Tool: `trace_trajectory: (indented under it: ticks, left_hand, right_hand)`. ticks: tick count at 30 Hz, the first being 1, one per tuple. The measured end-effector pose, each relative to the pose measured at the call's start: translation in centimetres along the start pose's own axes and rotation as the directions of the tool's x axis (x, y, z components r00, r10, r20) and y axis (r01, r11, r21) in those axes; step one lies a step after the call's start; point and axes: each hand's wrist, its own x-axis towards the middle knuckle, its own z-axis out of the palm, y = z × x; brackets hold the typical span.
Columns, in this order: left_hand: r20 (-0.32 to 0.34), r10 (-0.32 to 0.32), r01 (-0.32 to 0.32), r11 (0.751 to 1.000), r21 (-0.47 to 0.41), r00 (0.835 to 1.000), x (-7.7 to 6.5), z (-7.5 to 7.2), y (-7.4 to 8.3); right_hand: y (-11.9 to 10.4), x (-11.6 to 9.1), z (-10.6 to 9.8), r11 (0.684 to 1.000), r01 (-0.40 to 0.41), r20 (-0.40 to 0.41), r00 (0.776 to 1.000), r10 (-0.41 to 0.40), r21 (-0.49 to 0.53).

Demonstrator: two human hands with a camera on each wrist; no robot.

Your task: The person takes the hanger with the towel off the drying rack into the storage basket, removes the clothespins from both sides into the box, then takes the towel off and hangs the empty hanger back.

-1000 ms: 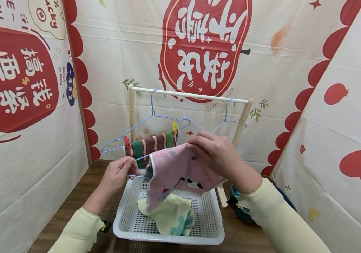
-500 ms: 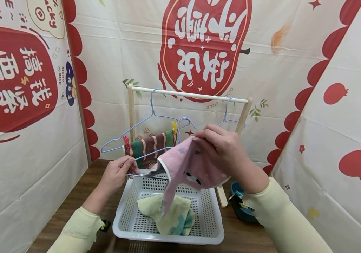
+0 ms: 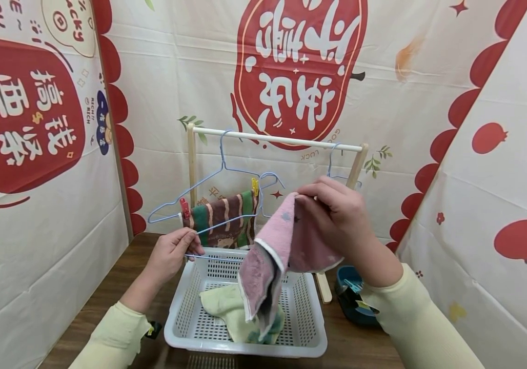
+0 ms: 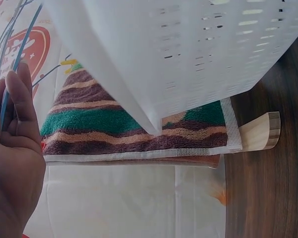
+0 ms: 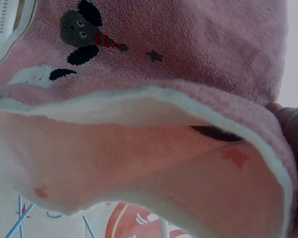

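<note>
My left hand (image 3: pixel 171 253) grips one end of a blue wire hanger (image 3: pixel 226 222), its hook pointing right. In the left wrist view, the fingers (image 4: pixel 22 94) curl round the blue wire. To the right of the hanger, my right hand (image 3: pixel 339 212) pinches the top edge of a pink towel (image 3: pixel 275 230). The towel hangs folded over the basket, its near corner drooping and its grey-pink inner side showing. In the right wrist view, the pink towel (image 5: pixel 198 54) fills most of the picture, with a dog print and a white border.
A white perforated basket (image 3: pixel 245 348) on the wooden table holds a pale green towel (image 3: pixel 226 307). Behind stands a rack (image 3: pixel 277 139) with hangers; a striped towel (image 3: pixel 219 218) hangs there with a red clip (image 3: pixel 184 208) and a yellow clip (image 3: pixel 255 186). A dark blue container (image 3: pixel 348 312) holds clips.
My right hand has drawn the pink towel rightward along the hanger, baring more of its wire. The towel's near corner has swung right and folded over. The left hand has stayed in place.
</note>
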Motion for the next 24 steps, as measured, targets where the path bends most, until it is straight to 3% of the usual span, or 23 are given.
trace_trajectory:
  ticks: [12, 17, 24]
  left_hand:
    - [-0.001, 0.008, -0.008, 1.0, 0.004, 1.0, 0.0, -0.1, -0.3]
    - [-0.004, 0.006, -0.006, 1.0, 0.006, 1.0, 0.0, -0.1, -0.3]
    - [-0.007, 0.019, -0.019, 1.0, 0.007, 1.0, 0.1, -0.1, -0.2]
  right_hand:
    - [-0.1, -0.9, -0.1, 0.996, -0.025, -0.037, 0.999, 0.029, 0.088]
    - [0.3, -2.2, 0.6, 0.989, -0.028, 0.01, 1.0, 0.027, 0.146]
    - [0.7, -4.4, 1.6, 0.968, -0.135, 0.136, 0.985, 0.107, 0.212]
